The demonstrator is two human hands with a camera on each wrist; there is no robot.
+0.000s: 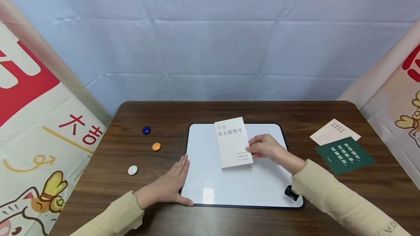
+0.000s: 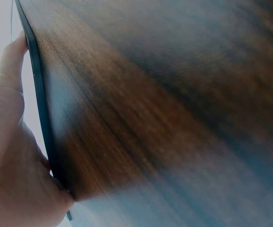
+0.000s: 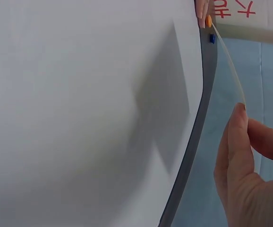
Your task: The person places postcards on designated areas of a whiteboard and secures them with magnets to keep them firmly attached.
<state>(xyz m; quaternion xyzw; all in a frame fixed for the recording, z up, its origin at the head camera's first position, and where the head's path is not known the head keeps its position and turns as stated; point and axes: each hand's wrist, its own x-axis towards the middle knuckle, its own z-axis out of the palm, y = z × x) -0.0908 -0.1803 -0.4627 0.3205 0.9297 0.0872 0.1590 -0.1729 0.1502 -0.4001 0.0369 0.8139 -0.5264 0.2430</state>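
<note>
A white board with a black rim [image 1: 210, 185] lies flat on the dark wooden table [image 1: 137, 115]. My right hand [image 1: 264, 148] pinches the right edge of a white card with black characters [image 1: 233, 141], holding it just over the board's upper middle. In the right wrist view the card [image 3: 228, 52] is seen edge-on above the board [image 3: 80, 113], casting a shadow, with my fingers [image 3: 240, 156] on it. My left hand [image 1: 170, 185] lies flat with straight fingers against the board's left edge [image 2: 39, 109]; the thumb rests on the near corner.
Three round magnets sit left of the board: blue [image 1: 146, 130], orange [image 1: 156, 146] and white [image 1: 132, 170]. A black magnet [image 1: 290, 192] sits on the board's near right corner. A pale card [image 1: 334, 132] and a green card [image 1: 344, 154] lie at the right. Banners flank the table.
</note>
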